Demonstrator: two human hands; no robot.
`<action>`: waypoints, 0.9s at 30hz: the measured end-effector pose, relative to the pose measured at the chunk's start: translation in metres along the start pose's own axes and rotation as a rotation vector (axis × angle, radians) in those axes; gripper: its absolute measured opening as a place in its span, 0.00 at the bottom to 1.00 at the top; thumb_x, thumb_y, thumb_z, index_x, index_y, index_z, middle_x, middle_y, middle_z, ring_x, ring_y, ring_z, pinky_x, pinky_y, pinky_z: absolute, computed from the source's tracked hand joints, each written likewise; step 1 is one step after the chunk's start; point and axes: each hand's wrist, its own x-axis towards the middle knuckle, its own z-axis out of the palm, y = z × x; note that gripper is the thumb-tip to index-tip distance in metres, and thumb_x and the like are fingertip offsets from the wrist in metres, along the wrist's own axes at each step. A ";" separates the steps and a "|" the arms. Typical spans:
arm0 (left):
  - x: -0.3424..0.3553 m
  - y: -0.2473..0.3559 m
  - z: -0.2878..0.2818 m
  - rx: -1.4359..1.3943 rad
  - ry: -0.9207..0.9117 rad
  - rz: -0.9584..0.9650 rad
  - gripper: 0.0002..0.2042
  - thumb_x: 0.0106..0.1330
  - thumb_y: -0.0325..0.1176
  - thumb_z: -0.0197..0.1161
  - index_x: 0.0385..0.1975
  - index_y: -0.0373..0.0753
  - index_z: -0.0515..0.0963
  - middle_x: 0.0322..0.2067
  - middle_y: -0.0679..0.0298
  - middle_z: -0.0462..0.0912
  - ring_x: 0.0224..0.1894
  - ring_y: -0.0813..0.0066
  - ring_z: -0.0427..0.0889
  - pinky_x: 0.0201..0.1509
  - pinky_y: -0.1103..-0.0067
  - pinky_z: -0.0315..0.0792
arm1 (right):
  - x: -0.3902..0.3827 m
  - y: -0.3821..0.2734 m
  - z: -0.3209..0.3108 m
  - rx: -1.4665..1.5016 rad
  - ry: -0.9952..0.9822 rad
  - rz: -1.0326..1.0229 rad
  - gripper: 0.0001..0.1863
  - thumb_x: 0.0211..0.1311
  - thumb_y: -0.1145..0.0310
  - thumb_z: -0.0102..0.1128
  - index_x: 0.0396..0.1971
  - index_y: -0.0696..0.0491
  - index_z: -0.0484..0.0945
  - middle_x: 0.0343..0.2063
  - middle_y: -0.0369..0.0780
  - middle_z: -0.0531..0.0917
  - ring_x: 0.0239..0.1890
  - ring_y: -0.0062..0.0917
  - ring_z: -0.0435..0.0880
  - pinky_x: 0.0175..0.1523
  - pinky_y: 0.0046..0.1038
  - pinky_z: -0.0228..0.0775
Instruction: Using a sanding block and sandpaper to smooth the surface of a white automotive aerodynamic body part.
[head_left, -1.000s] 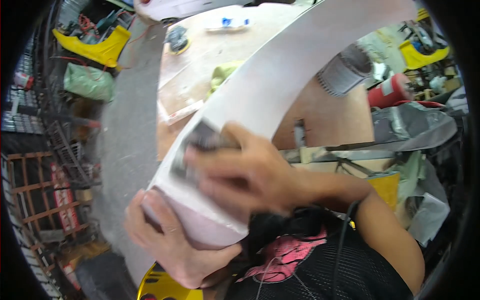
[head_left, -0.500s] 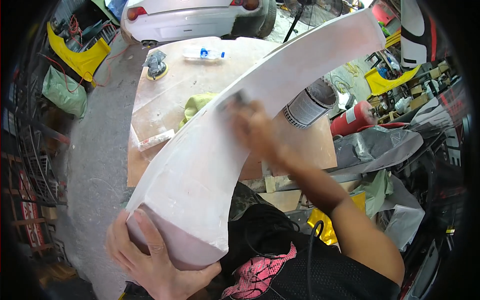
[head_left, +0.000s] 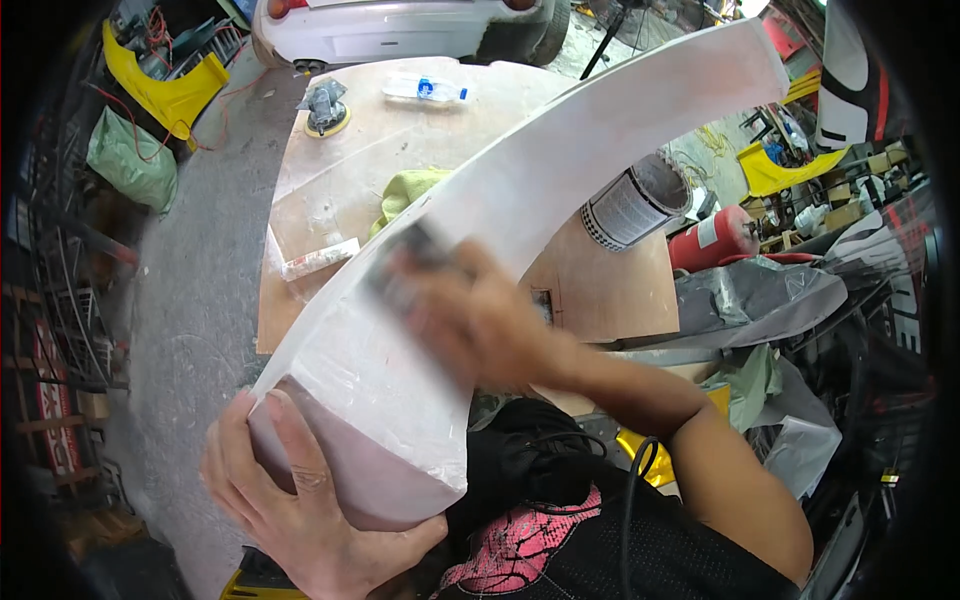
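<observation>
A long curved panel (head_left: 620, 120) with a pale, primed surface runs from the lower middle up to the upper right. My left hand (head_left: 320, 500) is closed round its near end, thumb along the lilac end face. My right hand (head_left: 470, 310), smeared by motion, holds a dark block (head_left: 410, 250), perhaps a sanding block, against the panel's face. A yellow-green cloth (head_left: 400, 190) lies just beyond the panel on the pale board (head_left: 350, 140), with a white-and-red tube (head_left: 320, 260) left of it.
The board also carries a round sander (head_left: 326, 110), a bottle (head_left: 423, 90) and an open can (head_left: 630, 205). A white car (head_left: 400, 30) stands behind, yellow body parts (head_left: 165, 80) at both sides, a red cylinder (head_left: 712, 240) at right, a grey floor (head_left: 190, 300) at left.
My right hand moved up along the panel half a second ago and is now lower and to the left again. My left hand still holds the near end.
</observation>
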 end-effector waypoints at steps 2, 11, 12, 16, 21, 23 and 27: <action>0.001 -0.002 -0.001 -0.038 -0.023 -0.011 0.66 0.25 0.57 0.75 0.77 0.42 0.59 0.67 0.41 0.63 0.67 0.37 0.64 0.68 0.47 0.59 | 0.017 0.063 -0.018 -0.289 0.029 0.445 0.20 0.70 0.68 0.59 0.60 0.53 0.79 0.44 0.55 0.79 0.45 0.49 0.79 0.49 0.47 0.76; 0.008 -0.011 -0.001 -0.036 -0.047 0.022 0.66 0.29 0.60 0.73 0.78 0.40 0.57 0.67 0.36 0.62 0.67 0.33 0.64 0.69 0.46 0.58 | 0.015 -0.051 -0.005 0.219 0.026 0.027 0.20 0.67 0.74 0.59 0.59 0.59 0.77 0.50 0.54 0.80 0.50 0.47 0.78 0.61 0.48 0.69; 0.007 -0.011 -0.001 -0.028 -0.005 0.051 0.66 0.29 0.61 0.72 0.78 0.39 0.57 0.67 0.36 0.61 0.67 0.32 0.64 0.69 0.46 0.58 | 0.009 -0.029 -0.006 0.152 -0.060 -0.003 0.19 0.66 0.75 0.59 0.56 0.60 0.78 0.48 0.52 0.80 0.49 0.46 0.78 0.60 0.48 0.69; 0.003 -0.008 -0.003 0.022 0.001 0.017 0.67 0.28 0.61 0.73 0.78 0.38 0.56 0.67 0.38 0.62 0.67 0.34 0.64 0.69 0.45 0.58 | 0.014 0.107 -0.032 -0.547 0.274 0.282 0.25 0.73 0.70 0.55 0.69 0.50 0.73 0.37 0.53 0.80 0.40 0.44 0.79 0.48 0.43 0.76; 0.002 -0.005 -0.002 0.010 -0.045 0.007 0.68 0.26 0.60 0.74 0.78 0.38 0.56 0.68 0.39 0.61 0.67 0.35 0.64 0.68 0.44 0.58 | 0.016 0.048 -0.020 -0.328 0.016 0.159 0.25 0.70 0.72 0.56 0.67 0.55 0.74 0.53 0.52 0.79 0.49 0.47 0.78 0.54 0.44 0.71; 0.002 -0.004 -0.002 0.021 -0.044 0.005 0.68 0.26 0.60 0.74 0.78 0.38 0.56 0.68 0.40 0.61 0.67 0.35 0.63 0.68 0.44 0.58 | 0.018 -0.016 -0.018 0.134 0.012 0.034 0.22 0.69 0.74 0.56 0.62 0.57 0.77 0.58 0.50 0.80 0.61 0.46 0.75 0.60 0.46 0.64; 0.001 -0.002 -0.003 0.057 -0.063 -0.001 0.67 0.31 0.64 0.74 0.78 0.39 0.56 0.67 0.40 0.62 0.68 0.35 0.63 0.69 0.43 0.57 | 0.027 0.033 -0.034 -0.393 0.077 0.289 0.22 0.69 0.74 0.56 0.63 0.57 0.76 0.41 0.50 0.79 0.46 0.42 0.78 0.53 0.42 0.71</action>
